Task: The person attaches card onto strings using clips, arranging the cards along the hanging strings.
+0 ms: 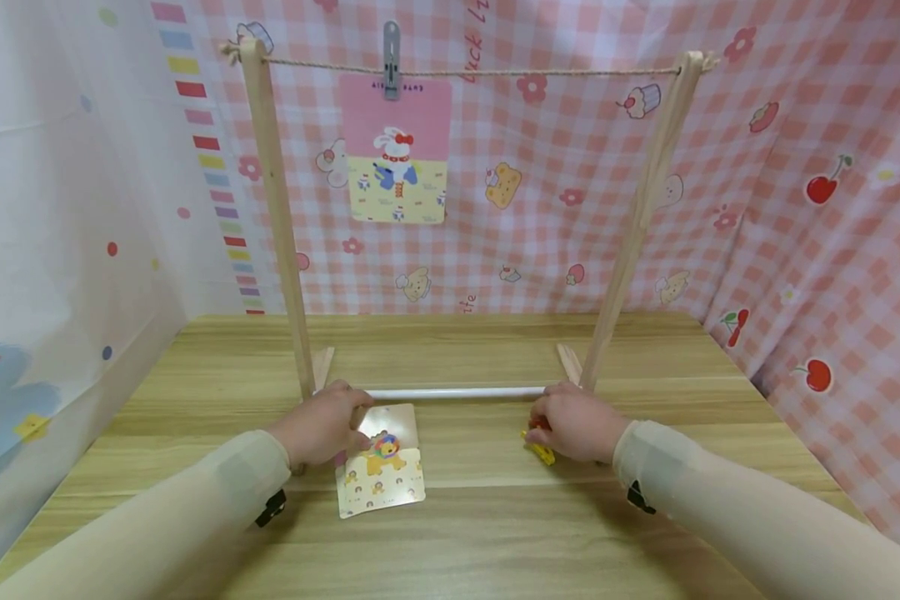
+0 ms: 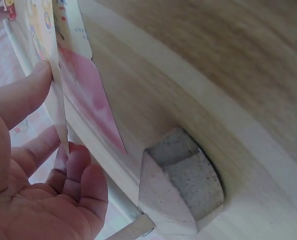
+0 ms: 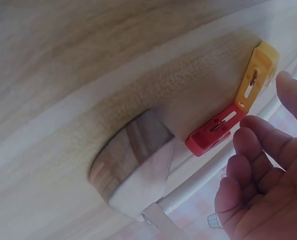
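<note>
My left hand (image 1: 322,425) pinches the left edge of a cream card with a lion picture (image 1: 382,487), thumb on its face and fingers behind. In the left wrist view this card is raised off a second card (image 2: 88,90) with a pink part, which lies on the table and is mostly hidden in the head view. My right hand (image 1: 576,421) hovers by a yellow clothespin (image 3: 258,72) and a red clothespin (image 3: 216,131), fingers loosely bent. The two clothespins lie end to end on the table; the right wrist view shows nothing gripped.
Between two wooden posts (image 1: 276,200) runs a rope (image 1: 532,72). A grey clothespin (image 1: 392,62) holds a pink and yellow rabbit card (image 1: 397,183) on it. A white rod (image 1: 457,392) joins the posts low down, behind both hands. Patterned cloth (image 1: 555,242) hangs behind the table (image 1: 480,533).
</note>
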